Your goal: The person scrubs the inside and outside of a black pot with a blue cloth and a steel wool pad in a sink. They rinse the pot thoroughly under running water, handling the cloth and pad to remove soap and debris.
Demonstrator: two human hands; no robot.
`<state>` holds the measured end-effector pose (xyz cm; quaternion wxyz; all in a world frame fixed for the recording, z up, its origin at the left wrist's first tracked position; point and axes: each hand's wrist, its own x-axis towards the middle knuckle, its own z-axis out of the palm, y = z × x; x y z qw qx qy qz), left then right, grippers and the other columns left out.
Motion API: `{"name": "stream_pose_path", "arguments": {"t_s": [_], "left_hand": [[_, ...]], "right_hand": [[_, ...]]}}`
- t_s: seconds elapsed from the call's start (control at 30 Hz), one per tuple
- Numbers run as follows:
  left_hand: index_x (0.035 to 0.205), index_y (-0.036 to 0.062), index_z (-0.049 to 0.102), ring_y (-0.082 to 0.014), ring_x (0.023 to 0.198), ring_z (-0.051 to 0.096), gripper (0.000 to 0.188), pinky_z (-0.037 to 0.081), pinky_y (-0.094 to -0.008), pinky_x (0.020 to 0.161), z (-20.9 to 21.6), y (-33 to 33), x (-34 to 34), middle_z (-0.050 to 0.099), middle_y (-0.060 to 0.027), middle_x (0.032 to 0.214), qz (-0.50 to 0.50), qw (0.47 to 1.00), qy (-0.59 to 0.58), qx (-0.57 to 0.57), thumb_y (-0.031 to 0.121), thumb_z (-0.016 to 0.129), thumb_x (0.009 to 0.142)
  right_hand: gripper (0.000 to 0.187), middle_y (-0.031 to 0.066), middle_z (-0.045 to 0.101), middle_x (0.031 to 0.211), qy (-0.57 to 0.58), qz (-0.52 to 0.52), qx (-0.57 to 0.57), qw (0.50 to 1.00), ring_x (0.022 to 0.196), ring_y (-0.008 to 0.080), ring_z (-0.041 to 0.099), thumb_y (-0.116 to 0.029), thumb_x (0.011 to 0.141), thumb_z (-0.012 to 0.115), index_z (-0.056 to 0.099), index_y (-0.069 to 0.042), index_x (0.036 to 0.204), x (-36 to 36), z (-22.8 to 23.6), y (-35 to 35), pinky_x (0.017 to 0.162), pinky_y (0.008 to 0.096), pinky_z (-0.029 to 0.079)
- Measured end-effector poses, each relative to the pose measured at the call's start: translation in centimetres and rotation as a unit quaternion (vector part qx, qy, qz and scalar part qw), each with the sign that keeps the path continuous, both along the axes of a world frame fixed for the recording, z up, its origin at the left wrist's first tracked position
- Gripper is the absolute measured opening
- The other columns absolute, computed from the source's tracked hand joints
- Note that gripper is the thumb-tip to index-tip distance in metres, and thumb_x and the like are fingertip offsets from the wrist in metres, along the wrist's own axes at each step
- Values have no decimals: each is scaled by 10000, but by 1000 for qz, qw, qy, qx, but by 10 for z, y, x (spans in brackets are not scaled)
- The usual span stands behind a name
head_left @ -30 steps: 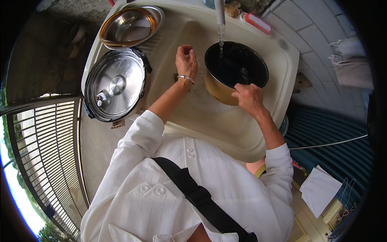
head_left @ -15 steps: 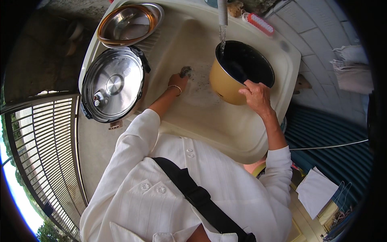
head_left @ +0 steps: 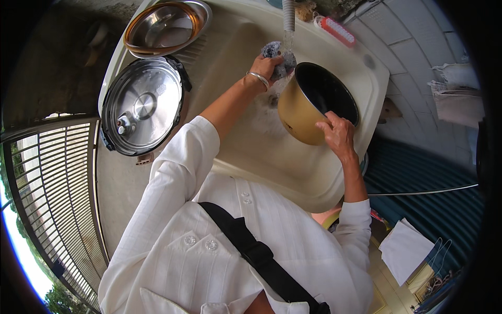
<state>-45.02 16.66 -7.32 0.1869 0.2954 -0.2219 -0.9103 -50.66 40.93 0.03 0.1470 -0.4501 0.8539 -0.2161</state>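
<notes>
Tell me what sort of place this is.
Probably a household wash area open to the outdoors: a cream sink, water running from a grey corrugated hose, and a metal grille with greenery beyond.

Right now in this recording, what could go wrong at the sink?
1. The gold pot looks tilted, and the right-hand grip has it only by the rim, so it might slip.
2. Water from the ribbed hose meets the grey scrubber in the left-hand grip; it could splash.
</notes>
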Motion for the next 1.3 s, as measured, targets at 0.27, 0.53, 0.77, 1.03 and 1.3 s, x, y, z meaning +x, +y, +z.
{"name": "stream_pose_path", "arguments": {"t_s": [0.27,0.53,0.77,1.03,1.3], "left_hand": [[1002,43,481,-234,675,612,115,531,-354,526,-6,-2,-4,585,-137,899,-96,991,-64,-73,114,472,912],[1066,97,496,-205,718,574,299,502,-333,571,31,3,2,585,-148,950,-166,979,55,106,324,327,970],[1079,108,501,-166,596,529,314,456,-285,495,-14,-7,-1,594,-103,824,-222,971,72,-57,365,366,960],[1094,74,502,-146,610,562,270,447,-240,441,3,-12,19,593,-89,806,-325,941,-47,-80,278,445,926],[1031,29,525,-150,586,561,204,470,-234,449,17,-7,25,578,-99,786,-245,962,-47,-114,184,435,933]], "right_hand": [[175,150,594,623,29,-22,-1,999,585,358,571,-148,724,683,551,-34,737,-5,-3,6,554,402,441],[195,172,611,675,29,-43,23,998,641,357,595,-179,741,669,587,-26,830,-8,3,5,596,404,458],[221,182,601,664,12,-51,16,999,644,368,586,-193,738,673,595,-22,855,-8,2,1,602,411,453],[240,183,505,566,-5,-59,-53,997,505,330,472,-192,745,668,533,4,775,-6,-1,0,532,387,394],[220,171,557,609,8,-41,-27,999,585,361,546,-190,729,676,525,-29,734,-9,-9,-5,555,408,422]]}}
